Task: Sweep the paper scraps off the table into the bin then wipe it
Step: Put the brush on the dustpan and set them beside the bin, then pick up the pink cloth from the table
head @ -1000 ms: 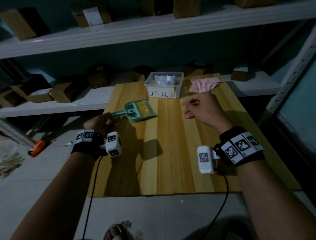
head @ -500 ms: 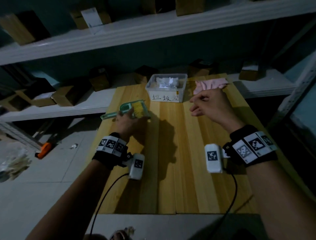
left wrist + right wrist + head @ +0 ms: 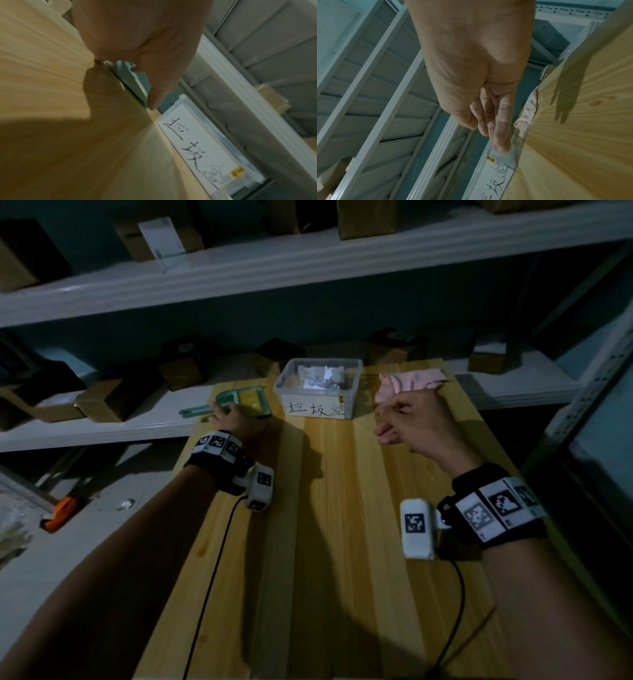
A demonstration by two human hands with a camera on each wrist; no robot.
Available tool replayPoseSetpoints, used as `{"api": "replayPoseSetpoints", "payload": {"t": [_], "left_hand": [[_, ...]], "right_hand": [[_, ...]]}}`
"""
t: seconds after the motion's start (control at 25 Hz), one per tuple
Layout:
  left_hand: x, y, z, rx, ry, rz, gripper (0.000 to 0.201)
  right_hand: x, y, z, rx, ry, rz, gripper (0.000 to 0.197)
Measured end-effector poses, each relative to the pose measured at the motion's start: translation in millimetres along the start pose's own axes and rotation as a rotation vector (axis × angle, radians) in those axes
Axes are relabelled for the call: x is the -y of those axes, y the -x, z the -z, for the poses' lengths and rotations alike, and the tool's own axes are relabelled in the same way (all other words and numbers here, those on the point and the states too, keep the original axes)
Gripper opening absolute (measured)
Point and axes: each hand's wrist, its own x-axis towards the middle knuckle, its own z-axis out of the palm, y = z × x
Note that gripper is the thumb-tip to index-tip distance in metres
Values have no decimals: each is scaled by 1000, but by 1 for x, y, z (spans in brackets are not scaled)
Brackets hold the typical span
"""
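A green dustpan (image 3: 251, 402) with a yellow brush in it lies at the table's far left, just left of the bin. My left hand (image 3: 227, 419) lies over its handle end with fingers curled on it; in the left wrist view the thumb runs along the dustpan's (image 3: 132, 81) edge. The clear plastic bin (image 3: 318, 409) with a handwritten label holds white paper scraps (image 3: 320, 376). A pink cloth (image 3: 411, 380) lies crumpled right of the bin. My right hand (image 3: 407, 422) hovers before the cloth, fingers relaxed and holding nothing. No scraps show on the wooden table (image 3: 325, 525).
White shelves (image 3: 308, 268) with cardboard boxes run behind and left of the table. A metal rack upright (image 3: 599, 378) stands close on the right. An orange tool (image 3: 58, 513) lies on the floor at left. Cables hang from both wrist cameras over the near table.
My left hand left the dustpan's handle, settled on the pan and slid it away to the back left beside the bin. The right hand has barely moved.
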Motion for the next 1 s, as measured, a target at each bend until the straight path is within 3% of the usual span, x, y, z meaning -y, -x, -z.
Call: {"api": "replayPoseSetpoints", "payload": {"t": [0.16, 0.28, 0.4, 0.52, 0.68, 0.8, 0.88, 1.0], "left_hand": [[2, -20, 2, 19, 26, -52, 91], [5, -18, 8, -111, 161, -90, 84], [1, 12, 26, -330, 459, -162, 67], [5, 45, 41, -468, 844, -95, 46], [19, 92, 43, -354, 1373, 54, 21], [40, 116, 31, -198, 1611, 346, 22], [54, 127, 24, -93, 1648, 503, 24], [60, 131, 33, -45, 1726, 510, 24]], "right_hand": [[-6, -4, 1, 9, 10, -19, 11], [-8, -6, 0, 12, 35, -9, 9], [-7, -8, 3, -53, 71, -15, 20], [-5, -10, 1, -102, 73, -40, 16], [-10, -9, -4, -142, 135, -58, 13], [-6, -2, -8, -158, 275, -28, 10], [-7, 8, -15, -144, 379, -45, 24], [-11, 0, -7, -107, 510, -126, 50]]}}
